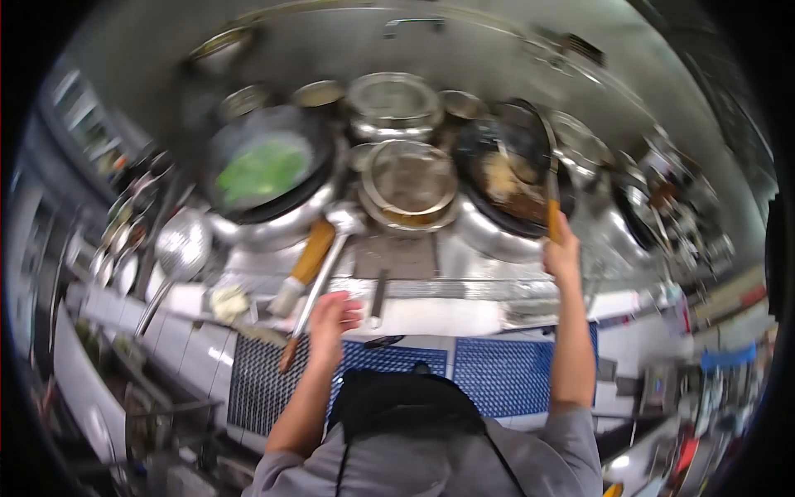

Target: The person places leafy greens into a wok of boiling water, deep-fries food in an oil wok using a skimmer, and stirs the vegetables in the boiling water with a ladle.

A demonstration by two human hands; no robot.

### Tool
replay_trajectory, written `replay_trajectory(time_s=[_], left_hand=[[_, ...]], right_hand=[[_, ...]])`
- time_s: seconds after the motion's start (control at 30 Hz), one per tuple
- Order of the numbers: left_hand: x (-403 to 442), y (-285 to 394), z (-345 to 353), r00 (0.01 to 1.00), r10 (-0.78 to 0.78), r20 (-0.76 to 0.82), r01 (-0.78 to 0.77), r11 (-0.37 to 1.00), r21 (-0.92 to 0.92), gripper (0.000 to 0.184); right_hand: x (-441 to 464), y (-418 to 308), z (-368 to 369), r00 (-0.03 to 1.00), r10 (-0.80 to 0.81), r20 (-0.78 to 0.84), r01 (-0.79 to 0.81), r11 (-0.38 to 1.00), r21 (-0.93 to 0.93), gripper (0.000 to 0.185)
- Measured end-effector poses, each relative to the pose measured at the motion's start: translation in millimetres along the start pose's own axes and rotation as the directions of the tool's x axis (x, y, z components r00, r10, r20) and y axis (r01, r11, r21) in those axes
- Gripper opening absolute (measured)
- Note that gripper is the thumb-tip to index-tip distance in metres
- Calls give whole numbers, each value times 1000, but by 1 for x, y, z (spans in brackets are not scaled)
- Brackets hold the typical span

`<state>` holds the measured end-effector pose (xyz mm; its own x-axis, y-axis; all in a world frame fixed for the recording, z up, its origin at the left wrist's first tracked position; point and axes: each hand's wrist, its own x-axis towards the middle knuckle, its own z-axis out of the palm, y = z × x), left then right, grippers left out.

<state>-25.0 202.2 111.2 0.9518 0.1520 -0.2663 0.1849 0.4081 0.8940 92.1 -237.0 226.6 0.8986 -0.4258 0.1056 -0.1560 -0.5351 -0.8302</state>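
My right hand [563,251] is closed round the orange-yellow handle of a long-handled tool [553,186]. The tool's far end reaches over the right wok [563,222], where blur hides its exact shape. Pale and brown food [502,176] lies in that wok. My left hand [337,316] is raised with fingers apart and nothing in it, over the counter's front edge. Just left of it lies a ladle [325,277] with a metal shaft and wooden grip. Beside the ladle rests a bamboo brush [311,255].
A left wok [325,170] holds green vegetables in steaming liquid. Between the woks stand round pots with wire strainers [411,178]. A perforated skimmer [183,243], a cloth [229,304] and a dark-handled tool [379,296] lie along the front. Blue mats [497,377] cover the floor.
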Motion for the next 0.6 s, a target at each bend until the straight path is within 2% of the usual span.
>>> replay_trajectory(time_s=[0.07,0.13,0.23,0.37,0.53,0.6], left_hand=[[-4,8,7,999,-49,11,49,999,2,30],[-4,8,10,996,-62,61,61,998,21,27],[-5,13,8,998,-52,46,51,998,21,26],[-7,11,-3,999,-42,-2,42,999,5,26],[-11,14,-9,999,-33,-40,32,999,-22,25],[-9,15,-8,1000,1,-21,-1,1000,22,26]], right_hand=[[-3,9,-1,993,66,98,-75,994,84,75],[-14,13,-8,982,125,145,-134,989,55,79],[-45,5,-40,980,97,171,-99,995,1,81],[-67,9,-82,986,106,125,-113,993,47,84],[-61,7,-99,991,129,-41,-125,989,85,80],[-41,20,-98,995,76,-66,-64,983,170,70]])
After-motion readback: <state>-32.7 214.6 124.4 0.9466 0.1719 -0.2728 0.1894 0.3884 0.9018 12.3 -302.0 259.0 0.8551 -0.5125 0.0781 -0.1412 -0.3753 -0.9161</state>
